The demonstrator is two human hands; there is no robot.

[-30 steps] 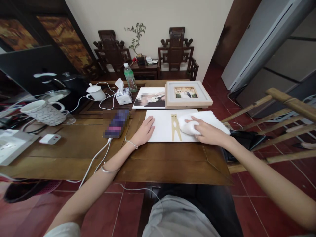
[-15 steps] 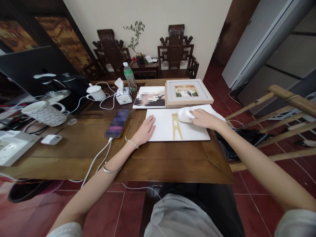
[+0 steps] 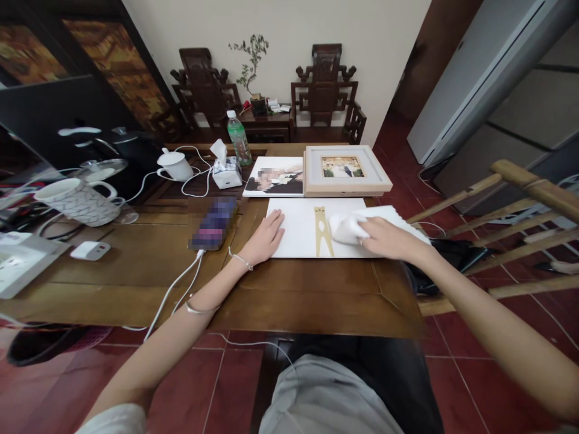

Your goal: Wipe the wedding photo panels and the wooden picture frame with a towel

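Note:
A white rectangular board lies flat near the table's front edge, with a tan, long-legged cat-like figure on it. My left hand rests on the board's left edge, fingers stretched out and holding nothing. On the right half, my right hand grips a bunched white tissue and presses it to the board just right of the figure. A loose white sheet of the same look trails out under my right wrist, past the board's right side. My right fingertips are partly hidden by the tissue.
Behind the board lie a photo print and a framed picture. To the left are a phone on a cable, a tissue box, a green-labelled bottle, a lidded cup, a patterned mug and a charger.
My right hand has moved toward me and slightly right, taking the tissue down across the board. The left hand stays in place on the board's edge.

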